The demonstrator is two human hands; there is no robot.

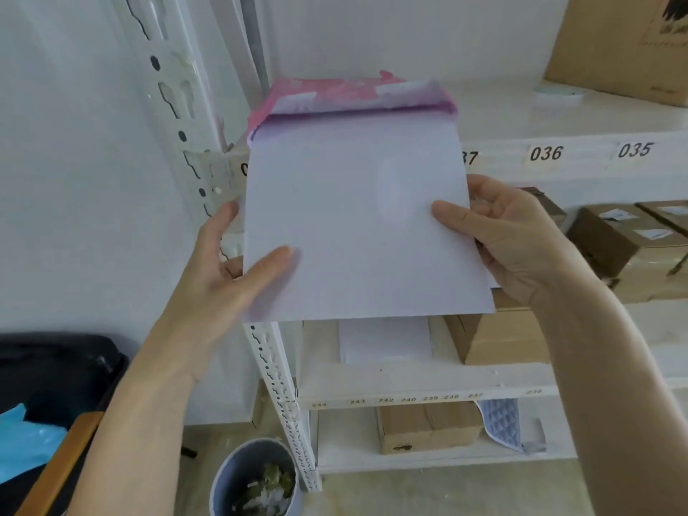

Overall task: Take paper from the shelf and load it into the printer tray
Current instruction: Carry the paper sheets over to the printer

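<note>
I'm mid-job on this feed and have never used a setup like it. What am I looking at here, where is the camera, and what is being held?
There is no machine here. One wide-angle camera sits on a person's head and looks forward and down, so the two bare arms coming in from the bottom are the wearer's own.

The left hand and right hand grip the side edges of a stack of white paper, thumbs on top. Its far end is still inside an opened pink wrapper that lies on the white metal shelf.

That shelf edge carries number labels such as 036 and 035. Brown cardboard boxes sit on the lower levels. A grey bin with scraps stands on the floor below.

No printer tray is visible in this view.
</note>
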